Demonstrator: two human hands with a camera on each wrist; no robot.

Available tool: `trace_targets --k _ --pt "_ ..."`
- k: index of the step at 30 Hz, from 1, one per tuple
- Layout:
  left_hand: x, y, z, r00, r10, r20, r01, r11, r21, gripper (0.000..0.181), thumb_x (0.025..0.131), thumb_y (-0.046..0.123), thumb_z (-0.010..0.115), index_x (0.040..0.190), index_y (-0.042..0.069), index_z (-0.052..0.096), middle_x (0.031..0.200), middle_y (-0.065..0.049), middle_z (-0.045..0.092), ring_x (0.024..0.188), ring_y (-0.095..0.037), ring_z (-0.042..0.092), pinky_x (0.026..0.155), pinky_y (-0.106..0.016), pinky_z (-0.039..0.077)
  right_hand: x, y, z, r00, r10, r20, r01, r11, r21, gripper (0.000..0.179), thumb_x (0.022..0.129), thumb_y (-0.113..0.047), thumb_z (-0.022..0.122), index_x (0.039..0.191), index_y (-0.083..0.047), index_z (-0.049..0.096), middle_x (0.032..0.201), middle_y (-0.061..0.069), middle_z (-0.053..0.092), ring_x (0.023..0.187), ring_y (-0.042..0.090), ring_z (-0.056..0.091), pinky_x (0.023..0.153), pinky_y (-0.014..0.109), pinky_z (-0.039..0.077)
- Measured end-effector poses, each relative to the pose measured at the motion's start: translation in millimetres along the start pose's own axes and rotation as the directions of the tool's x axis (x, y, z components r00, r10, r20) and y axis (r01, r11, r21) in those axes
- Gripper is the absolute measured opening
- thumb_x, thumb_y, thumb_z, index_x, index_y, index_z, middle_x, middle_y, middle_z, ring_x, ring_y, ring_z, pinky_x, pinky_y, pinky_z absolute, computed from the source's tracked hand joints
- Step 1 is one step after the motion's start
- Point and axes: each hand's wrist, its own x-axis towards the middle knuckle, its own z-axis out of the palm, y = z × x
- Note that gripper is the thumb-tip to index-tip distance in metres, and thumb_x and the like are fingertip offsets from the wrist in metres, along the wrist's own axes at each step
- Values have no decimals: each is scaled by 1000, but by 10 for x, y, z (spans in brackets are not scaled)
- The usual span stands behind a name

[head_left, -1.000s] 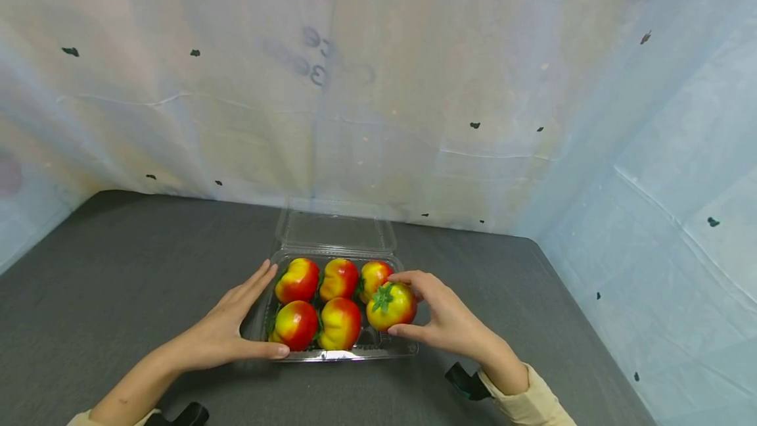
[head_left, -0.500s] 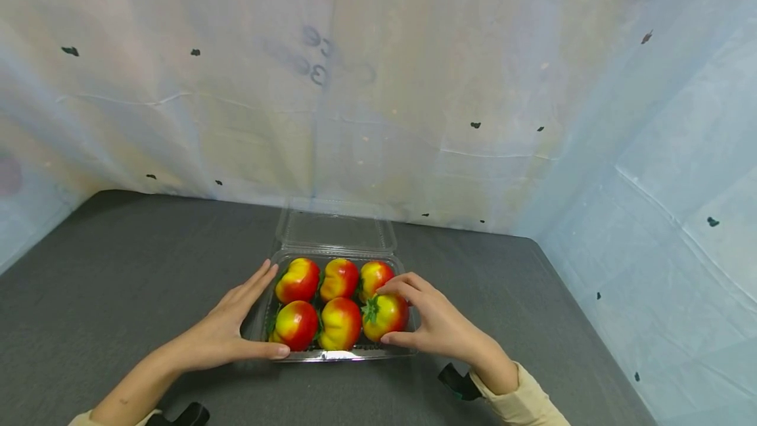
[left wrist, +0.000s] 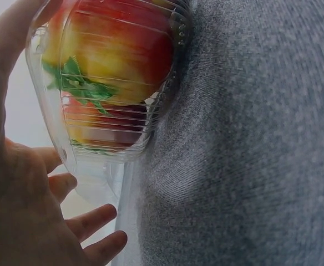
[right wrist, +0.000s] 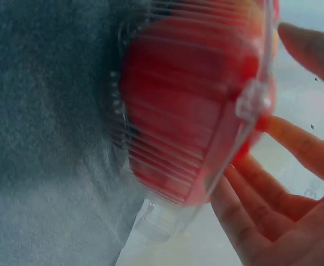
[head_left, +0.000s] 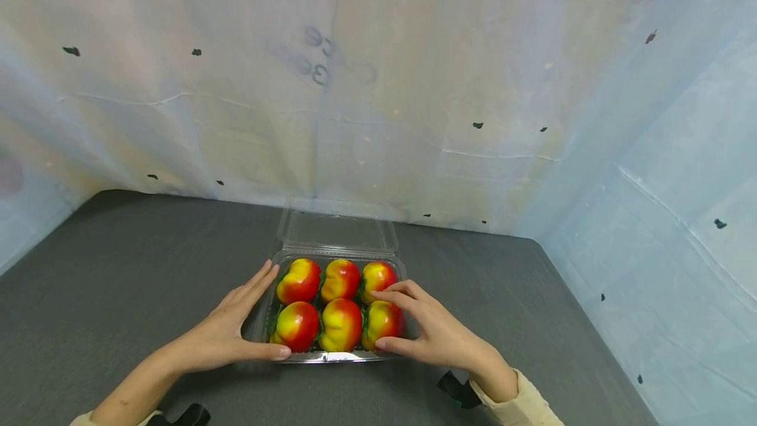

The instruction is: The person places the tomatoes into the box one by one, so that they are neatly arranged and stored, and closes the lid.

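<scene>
A clear plastic clamshell box (head_left: 328, 357) holds red-and-yellow tomatoes with green leafy tops, in two rows of three. My right hand (head_left: 434, 327) spans the front-right tomato (head_left: 384, 322), thumb on its near side and fingers over its far side. That tomato sits down in the box, level with its neighbours. In the right wrist view, fingertips (right wrist: 262, 123) reach over the rim onto red fruit. Around the box's left side spreads my left hand (head_left: 227, 334), its thumb at the front rim and its straight fingers along the left edge. Ribbed box walls and a tomato (left wrist: 112, 55) show in the left wrist view.
The box's hinged lid (head_left: 337, 230) lies back, open, toward the rear of the grey cloth-covered table (head_left: 148, 261). Behind it hangs a pale plastic sheet (head_left: 378, 84) with dark specks, and another sheet (head_left: 668, 215) stands at the right.
My right hand has lowered the tomato into the front-right place, and its leafy top has turned to the left. My left hand has stayed at the box.
</scene>
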Motion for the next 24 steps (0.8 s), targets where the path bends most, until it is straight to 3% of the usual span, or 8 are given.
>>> trace_targets --k 4,9,18,24 --pt "-7 0 -2 1000 21 -5 -21 1000 -10 111 73 47 78 156 26 7 162 -12 2 135 -54 20 85 -80 28 -12 41 -30 997 -35 -66 37 999 34 43 88 -35 69 126 -17 61 121 -5 55 108 12 56 93 36 50" --pt "-9 -2 -5 999 35 -9 -35 999 -12 111 73 46 79 156 27 7 162 -12 2 134 -54 20 84 -81 28 -10 92 -41 996 -42 -78 49 995 82 27 90 -29 68 115 -17 65 115 -4 61 102 13 59 91 41 51" --pt "-5 -3 -7 1000 28 -5 -28 1000 -14 111 73 46 79 156 27 7 162 -12 2 134 -54 20 84 -81 28 22 166 0 993 -72 -94 85 987 138 27 91 -28 67 115 -16 65 116 -4 62 102 12 59 87 38 51" --pt "-10 -17 9 1000 23 1 -23 1000 -19 111 73 46 78 156 28 6 162 -12 2 134 -55 19 84 -81 28 75 334 17 971 -6 -239 62 971 231 27 91 -17 67 117 -11 65 116 4 63 104 25 59 83 32 53"
